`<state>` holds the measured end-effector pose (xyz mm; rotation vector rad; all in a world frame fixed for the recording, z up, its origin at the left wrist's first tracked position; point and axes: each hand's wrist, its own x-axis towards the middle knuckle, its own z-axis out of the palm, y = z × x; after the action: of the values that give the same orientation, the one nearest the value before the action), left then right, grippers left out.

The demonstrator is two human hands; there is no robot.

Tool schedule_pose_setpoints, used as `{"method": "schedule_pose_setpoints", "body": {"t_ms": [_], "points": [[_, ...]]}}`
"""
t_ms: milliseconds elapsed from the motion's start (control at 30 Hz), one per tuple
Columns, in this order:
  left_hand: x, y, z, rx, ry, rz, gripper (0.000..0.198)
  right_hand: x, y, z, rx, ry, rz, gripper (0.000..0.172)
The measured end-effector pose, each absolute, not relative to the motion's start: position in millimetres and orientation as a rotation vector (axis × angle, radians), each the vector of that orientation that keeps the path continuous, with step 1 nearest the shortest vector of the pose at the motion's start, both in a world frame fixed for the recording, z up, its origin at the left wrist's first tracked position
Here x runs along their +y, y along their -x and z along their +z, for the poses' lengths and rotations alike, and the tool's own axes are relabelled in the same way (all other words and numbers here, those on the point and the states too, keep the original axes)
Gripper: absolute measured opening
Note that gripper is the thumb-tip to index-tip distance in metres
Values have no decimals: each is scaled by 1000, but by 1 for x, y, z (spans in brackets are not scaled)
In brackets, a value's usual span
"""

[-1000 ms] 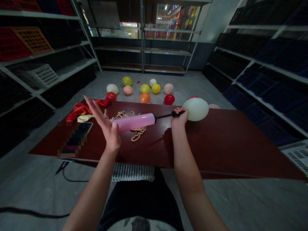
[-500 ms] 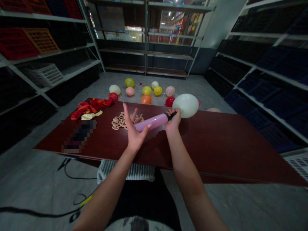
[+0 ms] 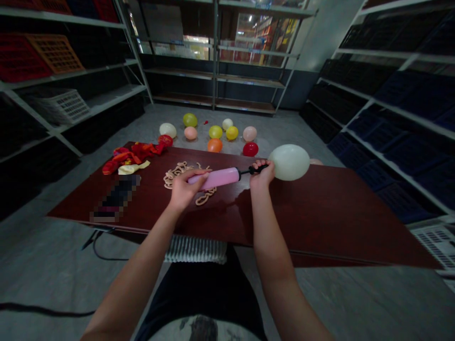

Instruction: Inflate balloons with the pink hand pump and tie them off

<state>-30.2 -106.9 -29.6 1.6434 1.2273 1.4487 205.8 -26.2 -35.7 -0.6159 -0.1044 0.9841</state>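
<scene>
Pump (image 3: 215, 178) of pink plastic, a smooth round tube with a soft shine, is held in the air above the middle of the table (image 3: 320, 213), between both hands. Its long axis lies almost level and runs across the table from left to right, with the right end a little higher.

The left hand (image 3: 182, 189) has its fingers wrapped closed around the left end of the tube. Out of the right end comes a thin black rod (image 3: 245, 171), of which only a short length shows. It ends in the black handle (image 3: 259, 167), on which the right hand (image 3: 262, 176) is closed as a fist. So the tube lies to the left of the right hand's fingers, and the left hand is the nearer one to it.

A pale balloon (image 3: 288, 162) touches the right hand on its outer side, above the table's right half. It is inflated and egg-shaped, with a matte rubber skin. The fingers hide how its neck joins the pump.

The table is glossy, dark red-brown wood. On it, under the pump, lies a heap of beige loops (image 3: 176, 173). At the table's far left corner lie limp balloons (image 3: 131, 154), red and yellow. Beyond the table's far edge, round balloons (image 3: 214, 145) rest on the grey floor.
</scene>
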Motion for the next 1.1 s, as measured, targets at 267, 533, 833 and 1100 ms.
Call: {"method": "schedule_pose_setpoints", "body": {"t_ms": [267,533,833,1100], "points": [[-120,93,-12,1343,-1729,1384,31,-26,-217,-35,-69,612,945,22],[-111,89,-6,1152,-1778,1781,38,-29,-199,-38,-45,576,992,20],[-92,52,-18,1055,-1695,1886,48,-32,-202,-37,-5,526,947,21],[-83,-4,-39,1086,-1723,1737,59,-29,-189,-42,-97,663,951,21]]}}
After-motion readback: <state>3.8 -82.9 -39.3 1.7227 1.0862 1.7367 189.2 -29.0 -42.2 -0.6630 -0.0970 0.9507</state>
